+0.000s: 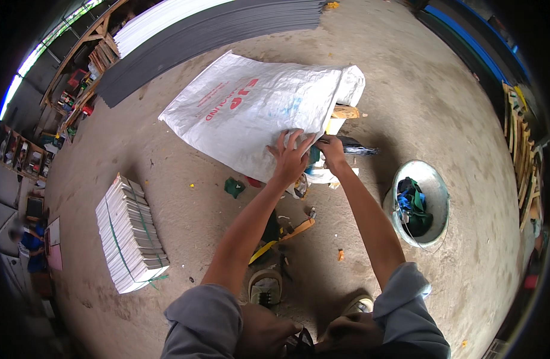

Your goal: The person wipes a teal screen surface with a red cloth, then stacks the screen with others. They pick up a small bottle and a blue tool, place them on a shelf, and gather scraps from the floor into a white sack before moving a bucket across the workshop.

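A white woven sack (251,107) with red and blue print lies flat on the concrete floor, its mouth toward me on the right. My left hand (291,158) rests on top of the sack near the mouth, its fingers spread. At the opening, my right hand (332,154) is closed around a piece of black plastic (360,147) that sticks out to the right. Cardboard (345,112) and white scraps show inside the mouth. A green scrap (314,157) sits between my hands. The fingertips of my right hand are partly hidden.
A metal bucket (440,209) holding green and blue cloth-like pieces stands at right. On the left is a strapped stack of white boards (128,236). A green scrap (234,187) and a yellow strip (263,252) lie near my feet. Long grey sheets (215,45) are piled behind; another person (31,242) is far left.
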